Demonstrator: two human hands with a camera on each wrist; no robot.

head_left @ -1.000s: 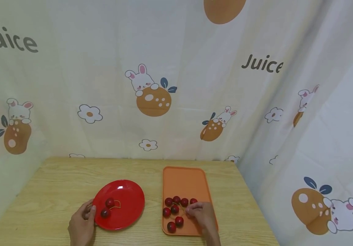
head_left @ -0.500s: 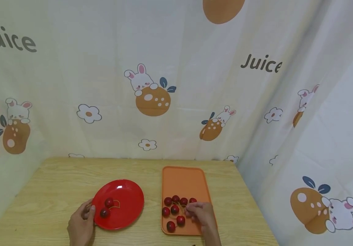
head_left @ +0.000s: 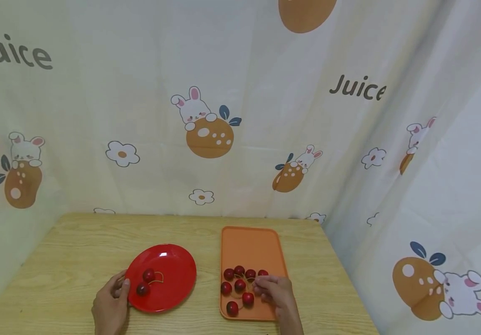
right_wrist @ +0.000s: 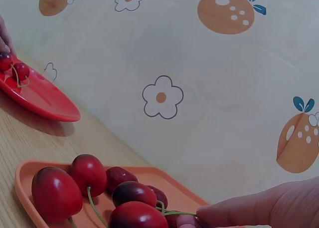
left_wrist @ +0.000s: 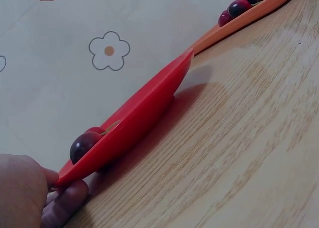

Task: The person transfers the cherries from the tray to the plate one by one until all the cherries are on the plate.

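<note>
Red plate (head_left: 175, 277) in pinching left hand (head_left: 111, 302), cherry stem (right_wrist: 182, 213) in pinching right hand (head_left: 278, 292)

Cherries (head_left: 148, 275) on the red plate (head_left: 177, 274): 2
Cherries on the orange tray (head_left: 250, 246): 8 visible in the head view
Red plate: 1
Orange tray: 1
Hands: 2, the left hand (head_left: 110, 304) and the right hand (head_left: 280, 295)
Bench (head_left: 77, 251): 1
Rabbits (head_left: 194, 111) printed on the curtain (head_left: 261, 56): 5, head view
</note>
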